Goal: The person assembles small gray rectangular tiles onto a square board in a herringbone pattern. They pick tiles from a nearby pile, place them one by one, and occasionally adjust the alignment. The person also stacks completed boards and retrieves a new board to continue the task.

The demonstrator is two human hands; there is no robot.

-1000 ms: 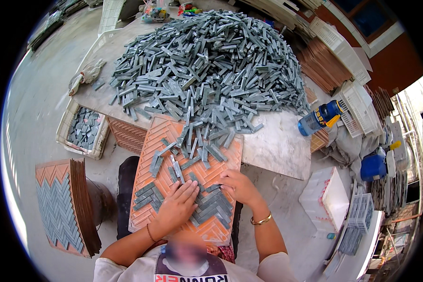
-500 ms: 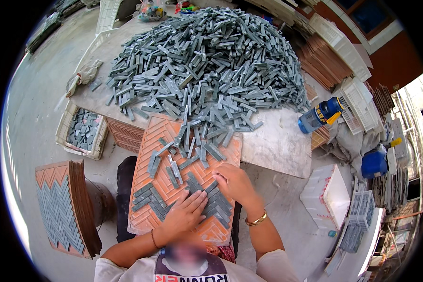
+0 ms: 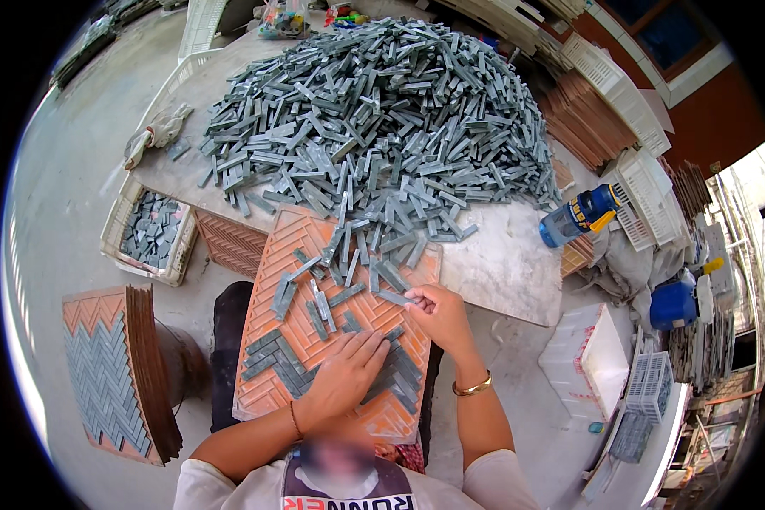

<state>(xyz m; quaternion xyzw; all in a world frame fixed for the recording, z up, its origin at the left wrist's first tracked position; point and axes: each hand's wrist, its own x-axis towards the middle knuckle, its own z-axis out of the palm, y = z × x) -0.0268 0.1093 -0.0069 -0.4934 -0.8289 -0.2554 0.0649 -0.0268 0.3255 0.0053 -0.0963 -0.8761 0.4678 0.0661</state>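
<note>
An orange herringbone-grooved tray (image 3: 263, 255) lies in front of me, partly filled with grey stone strips (image 3: 272, 361) set in its slots. My left hand (image 3: 342, 374) rests flat on the laid strips, fingers stretched out, covering some of them. Between the thumb and fingertips of my right hand (image 3: 442, 319) is a single grey stone strip (image 3: 393, 297), held just over the tray's right half. Several loose strips (image 3: 317, 319) lie across the upper part of the tray, beyond my left hand.
A large heap of grey strips (image 3: 382, 119) covers the table beyond the tray. A blue bottle (image 3: 574, 219) stands at its right. On the left are a white crate of stone chips (image 3: 110, 246) and a stack of trays (image 3: 140, 374). A white foam box (image 3: 578, 357) sits lower right.
My right hand has moved up and slightly right, and a grey stone strip now shows in its fingers. My left hand has shifted slightly right over the laid strips.
</note>
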